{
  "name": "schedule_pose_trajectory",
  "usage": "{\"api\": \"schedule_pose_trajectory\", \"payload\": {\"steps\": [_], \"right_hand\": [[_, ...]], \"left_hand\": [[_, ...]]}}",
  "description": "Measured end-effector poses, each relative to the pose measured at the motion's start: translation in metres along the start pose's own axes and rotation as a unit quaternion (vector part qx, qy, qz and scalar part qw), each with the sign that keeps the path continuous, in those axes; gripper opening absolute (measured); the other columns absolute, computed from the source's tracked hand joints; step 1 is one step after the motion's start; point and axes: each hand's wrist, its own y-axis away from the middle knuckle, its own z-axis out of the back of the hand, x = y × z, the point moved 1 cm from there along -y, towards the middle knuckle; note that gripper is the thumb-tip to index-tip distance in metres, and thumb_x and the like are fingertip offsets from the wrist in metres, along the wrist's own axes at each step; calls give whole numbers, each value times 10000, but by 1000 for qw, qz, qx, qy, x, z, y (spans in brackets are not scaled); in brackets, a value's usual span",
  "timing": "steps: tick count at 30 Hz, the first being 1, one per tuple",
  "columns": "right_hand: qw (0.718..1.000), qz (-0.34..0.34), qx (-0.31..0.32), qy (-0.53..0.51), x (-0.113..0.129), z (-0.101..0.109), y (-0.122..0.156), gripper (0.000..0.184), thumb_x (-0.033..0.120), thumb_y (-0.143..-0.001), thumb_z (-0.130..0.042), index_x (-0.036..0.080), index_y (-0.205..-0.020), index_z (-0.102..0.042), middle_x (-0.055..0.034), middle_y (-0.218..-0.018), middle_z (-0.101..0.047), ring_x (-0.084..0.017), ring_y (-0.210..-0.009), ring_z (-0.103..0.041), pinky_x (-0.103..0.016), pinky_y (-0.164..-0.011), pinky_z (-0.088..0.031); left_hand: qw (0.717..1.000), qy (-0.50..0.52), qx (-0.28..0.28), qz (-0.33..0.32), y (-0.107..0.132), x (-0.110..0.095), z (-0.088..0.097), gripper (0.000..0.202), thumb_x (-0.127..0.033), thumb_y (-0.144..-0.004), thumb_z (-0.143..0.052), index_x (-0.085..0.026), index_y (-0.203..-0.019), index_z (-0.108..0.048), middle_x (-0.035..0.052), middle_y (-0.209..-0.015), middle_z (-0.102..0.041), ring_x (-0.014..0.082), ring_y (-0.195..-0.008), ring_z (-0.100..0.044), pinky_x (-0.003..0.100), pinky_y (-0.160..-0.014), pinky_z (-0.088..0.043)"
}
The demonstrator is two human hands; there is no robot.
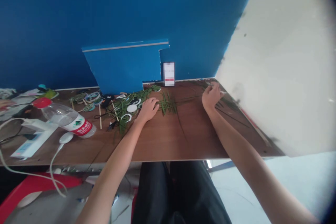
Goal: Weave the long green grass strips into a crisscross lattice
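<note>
My left hand [149, 109] lies flat on the brown table [168, 140], fingers stretched out and pressing on the left edge of a small woven patch of green leaf strips [168, 106]. My right hand [210, 95] is farther right near the table's far corner, fingers curled in a pinch on a thin green leaf strip [189, 99] that runs back toward the woven patch. A heap of loose green leaf strips [128, 103] lies just left of my left hand.
A clear water bottle with a red cap [65, 117] lies on its side at the left. White cables and a power strip [31, 140] sit beside it. Round rings, wooden sticks [100, 116] and a blue board [126, 64] stand by the blue wall. A white wall borders the right.
</note>
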Motion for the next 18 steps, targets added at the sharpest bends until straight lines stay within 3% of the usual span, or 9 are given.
{"api": "schedule_pose_trajectory", "payload": {"steps": [5,12,18], "right_hand": [[998,32,15,-55,-6,-5,-3,338,271,-912,-392,177,-1203,-536,-131,-1031,-665,-310,-1038,-547,-511,-929,-356],[976,151,97,-119,-6,-13,-1,373,364,-953,-402,198,-1230,-589,-110,-1080,-704,-255,-1017,-622,-408,-937,-430],[982,121,107,-100,-5,-13,3,382,357,-956,-405,203,-1256,-585,-96,-1025,-724,-242,-876,-666,-376,-855,-459]], "left_hand": [[1000,4,-1,-11,0,-1,3,304,-302,-972,-425,-215,-1217,-584,88,-1325,-563,259,-1250,-494,436,-1060,-378],[999,-10,-39,-8,-2,0,8,290,-242,-955,-436,-203,-1196,-592,85,-1278,-602,246,-1221,-518,408,-1062,-377],[999,-2,-44,1,-2,3,8,276,-224,-946,-439,-205,-1166,-605,80,-1247,-619,243,-1195,-534,404,-1053,-393]]}}
